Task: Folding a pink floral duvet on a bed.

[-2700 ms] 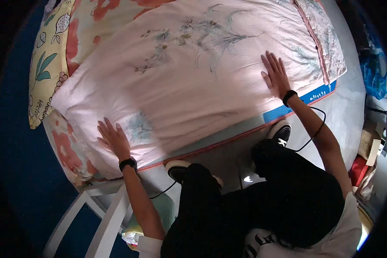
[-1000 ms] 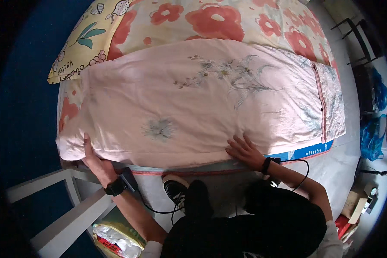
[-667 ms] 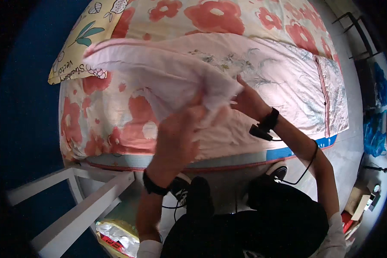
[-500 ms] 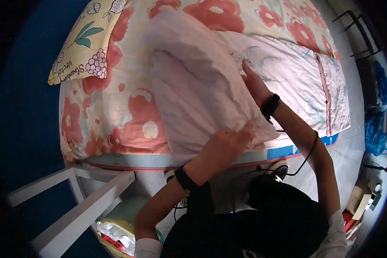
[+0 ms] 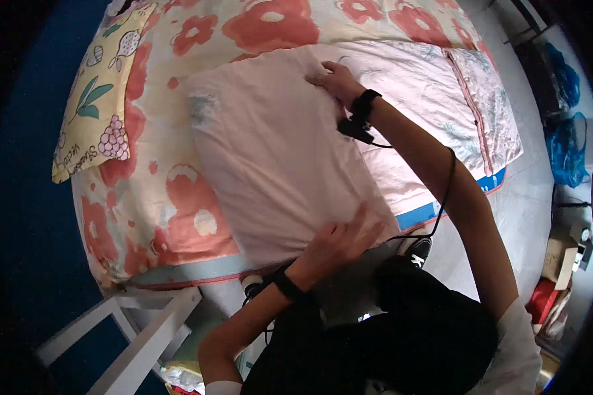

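A large pale pink cloth [image 5: 263, 151] with faint leaf prints lies on the bed, its left part a smooth panel over the printed part [image 5: 408, 85]. At the panel's near right corner is my left hand [image 5: 339, 245], fingers stretched to the right along the near edge, slightly blurred. My right hand [image 5: 341, 84] rests at the panel's far right corner, thumb and fingers apart on the fabric. A dark band with a small black device [image 5: 357, 125] is on my right wrist, and its cable runs along the forearm. Both hands touch the cloth.
Beneath the cloth spreads a cream bed cover [image 5: 178, 151] with red flowers. A yellow fruit-print pillow [image 5: 102, 92] lies far left. At the near left stands a white frame [image 5: 145, 342]. Blue plastic bags [image 5: 566, 151] and a cardboard box [image 5: 560, 257] are at the right.
The pink panel, raised and bunched before, now lies spread flatter towards the left. My right hand has moved farther away and left, to its far corner; my left hand has shifted slightly nearer.
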A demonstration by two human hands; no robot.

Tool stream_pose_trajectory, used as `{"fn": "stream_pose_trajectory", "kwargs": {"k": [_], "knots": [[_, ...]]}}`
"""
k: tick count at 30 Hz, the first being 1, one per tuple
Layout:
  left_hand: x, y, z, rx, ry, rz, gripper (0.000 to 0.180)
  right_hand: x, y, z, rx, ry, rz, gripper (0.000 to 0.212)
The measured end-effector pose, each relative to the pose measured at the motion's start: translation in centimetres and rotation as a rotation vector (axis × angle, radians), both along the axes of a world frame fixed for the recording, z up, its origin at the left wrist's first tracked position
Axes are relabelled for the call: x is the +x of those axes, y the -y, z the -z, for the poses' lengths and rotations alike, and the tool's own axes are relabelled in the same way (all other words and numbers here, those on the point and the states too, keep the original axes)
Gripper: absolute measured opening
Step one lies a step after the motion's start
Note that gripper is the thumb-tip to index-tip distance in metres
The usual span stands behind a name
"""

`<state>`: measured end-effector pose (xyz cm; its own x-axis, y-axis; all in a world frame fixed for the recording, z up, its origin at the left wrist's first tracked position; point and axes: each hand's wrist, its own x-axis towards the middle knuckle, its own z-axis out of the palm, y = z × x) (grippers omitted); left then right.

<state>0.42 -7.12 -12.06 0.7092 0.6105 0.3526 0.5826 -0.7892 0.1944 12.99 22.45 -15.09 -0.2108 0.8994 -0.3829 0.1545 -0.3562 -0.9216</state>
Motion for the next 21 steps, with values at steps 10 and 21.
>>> {"fn": "stream_pose_trajectory", "kwargs": {"k": [10, 21], "knots": [[7.5, -1.8, 4.4, -0.152, 0.011, 0.116, 0.043, 11.1, 1.6, 0.5, 0.259, -0.071, 0.260, 0.039], [9.1, -2.7, 4.5, -0.229, 0.147, 0.110, 0.047, 10.8, -1.6, 2.3, 0.421, 0.180, 0.148, 0.036]]}}
